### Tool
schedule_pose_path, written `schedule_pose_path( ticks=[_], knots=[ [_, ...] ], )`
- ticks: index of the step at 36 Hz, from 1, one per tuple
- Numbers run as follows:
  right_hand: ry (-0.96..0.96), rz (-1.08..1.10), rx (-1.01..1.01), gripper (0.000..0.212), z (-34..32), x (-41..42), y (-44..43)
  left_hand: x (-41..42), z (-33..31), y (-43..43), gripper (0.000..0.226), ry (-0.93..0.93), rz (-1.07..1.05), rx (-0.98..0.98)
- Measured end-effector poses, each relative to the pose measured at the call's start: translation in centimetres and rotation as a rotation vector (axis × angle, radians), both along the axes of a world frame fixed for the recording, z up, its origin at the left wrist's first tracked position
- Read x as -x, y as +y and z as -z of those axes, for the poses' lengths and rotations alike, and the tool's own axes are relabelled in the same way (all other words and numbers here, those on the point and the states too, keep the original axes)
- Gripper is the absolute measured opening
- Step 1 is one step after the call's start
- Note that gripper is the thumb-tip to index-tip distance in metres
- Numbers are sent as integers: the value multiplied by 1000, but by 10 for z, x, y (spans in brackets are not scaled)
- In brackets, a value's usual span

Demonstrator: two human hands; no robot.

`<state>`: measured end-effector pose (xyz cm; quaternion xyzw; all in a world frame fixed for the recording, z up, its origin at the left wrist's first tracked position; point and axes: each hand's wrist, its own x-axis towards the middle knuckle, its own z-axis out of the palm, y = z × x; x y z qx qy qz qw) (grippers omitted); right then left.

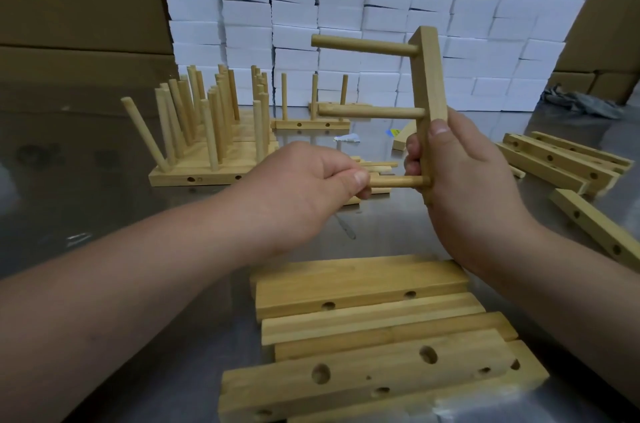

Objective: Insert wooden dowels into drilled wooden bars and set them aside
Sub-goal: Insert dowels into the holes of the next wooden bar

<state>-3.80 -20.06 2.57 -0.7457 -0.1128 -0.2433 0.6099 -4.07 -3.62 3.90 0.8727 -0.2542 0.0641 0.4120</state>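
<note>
My right hand (464, 180) grips a drilled wooden bar (428, 76) held upright in mid-air. Two dowels stick out of it to the left, an upper dowel (363, 45) and a middle dowel (370, 111). My left hand (304, 187) pinches a third dowel (398, 181) whose right end sits in the bar's lowest hole. Finished bars with upright dowels (207, 131) stand in a group at the left on the metal table (138, 221). One more finished bar (311, 124) stands behind them.
Several drilled bars without dowels (363, 346) lie stacked near the front edge. More bare bars (561, 163) lie at the right. Loose dowels (377, 164) lie behind my left hand. White boxes (381, 7) and brown cartons (76, 7) wall off the back.
</note>
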Motion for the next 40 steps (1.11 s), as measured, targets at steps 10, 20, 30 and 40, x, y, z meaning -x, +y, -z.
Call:
schedule_pose_path(
  ticks=[10,20,30,40],
  knots=[
    [-69,-37,31,27,-5,-4,-2,-3,-2,-4,37,158,29,203],
    [134,78,64,10,0,-16,-11,-7,6,-3,14,245,100,441],
    [319,144,-126,17,-2,-26,-25,-30,26,18,33,37,-216,330],
    [596,167,-137,20,-4,-21,-29,-54,38,32,29,-48,-501,110]
  ],
)
